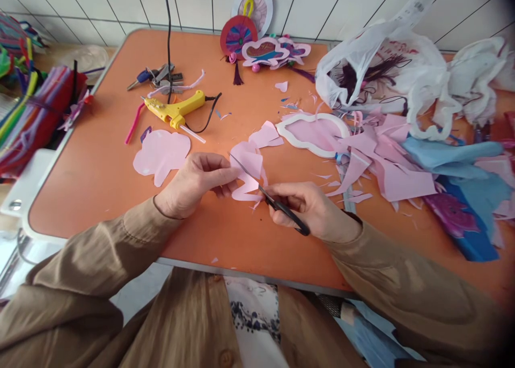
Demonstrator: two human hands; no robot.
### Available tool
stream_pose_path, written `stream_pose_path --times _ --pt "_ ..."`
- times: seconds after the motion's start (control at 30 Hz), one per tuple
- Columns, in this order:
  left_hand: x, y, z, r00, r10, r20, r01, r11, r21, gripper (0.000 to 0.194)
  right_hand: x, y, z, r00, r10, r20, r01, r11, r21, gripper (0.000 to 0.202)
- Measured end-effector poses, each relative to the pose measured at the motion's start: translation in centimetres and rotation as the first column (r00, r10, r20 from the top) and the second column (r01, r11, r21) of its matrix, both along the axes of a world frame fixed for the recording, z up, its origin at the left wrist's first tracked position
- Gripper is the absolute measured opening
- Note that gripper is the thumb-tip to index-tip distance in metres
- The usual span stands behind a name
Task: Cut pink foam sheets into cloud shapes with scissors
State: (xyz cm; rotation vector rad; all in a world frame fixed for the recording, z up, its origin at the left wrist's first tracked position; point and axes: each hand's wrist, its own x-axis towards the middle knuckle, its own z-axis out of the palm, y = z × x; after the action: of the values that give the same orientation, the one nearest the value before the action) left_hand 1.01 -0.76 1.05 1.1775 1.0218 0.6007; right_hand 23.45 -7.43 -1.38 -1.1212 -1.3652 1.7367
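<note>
My left hand (199,183) pinches the left edge of a small piece of pink paper (247,159) above the orange table. In my right hand (308,210) is a pair of black-handled scissors (284,210), its fingers closed round the handles. The blades lie across the pink paper and point up and left toward my left fingertips. Just left of my left hand, a pink paper cut-out (161,152) with a wavy outline lies flat. Another pink scrap (265,134) rests behind the piece I hold.
A yellow glue gun (175,109) with a cord lies behind the cut-out, near some keys (161,77). Pink paper scraps (398,159), a white wavy frame (317,134) and a plastic bag (386,62) crowd the right. Decorated paper ornaments (263,51) are at the back.
</note>
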Motion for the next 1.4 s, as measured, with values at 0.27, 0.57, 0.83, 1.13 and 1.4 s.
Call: stream_pose_path --times 0.27,0.57,0.83,1.13,1.4 --pt "0.0 0.3 0.2 1.0 0.028 0.008 -0.028 0.998 0.054 0.026 -0.1 -0.1 0.3 1.0 -0.007 -0.003 0.007 1.0 -0.019 0.027" --pt "0.1 0.2 0.3 1.0 -0.006 -0.001 0.006 0.999 0.036 0.024 0.0 -0.1 0.3 1.0 -0.011 0.014 0.011 1.0 0.005 0.029" --pt "0.0 0.1 0.2 1.0 0.013 0.023 -0.013 1.0 0.007 0.025 0.0 -0.1 0.4 0.999 0.009 0.039 -0.008 1.0 -0.012 0.033" --pt "0.2 0.1 0.2 0.998 0.038 0.04 -0.036 0.998 -0.052 0.031 0.1 -0.2 0.2 0.999 0.001 0.04 0.0 0.999 -0.036 0.034" --pt "0.1 0.0 0.2 0.999 0.021 0.05 -0.019 0.999 -0.028 0.036 0.6 -0.5 -2.0 0.999 0.029 0.018 -0.03 0.997 0.078 0.049"
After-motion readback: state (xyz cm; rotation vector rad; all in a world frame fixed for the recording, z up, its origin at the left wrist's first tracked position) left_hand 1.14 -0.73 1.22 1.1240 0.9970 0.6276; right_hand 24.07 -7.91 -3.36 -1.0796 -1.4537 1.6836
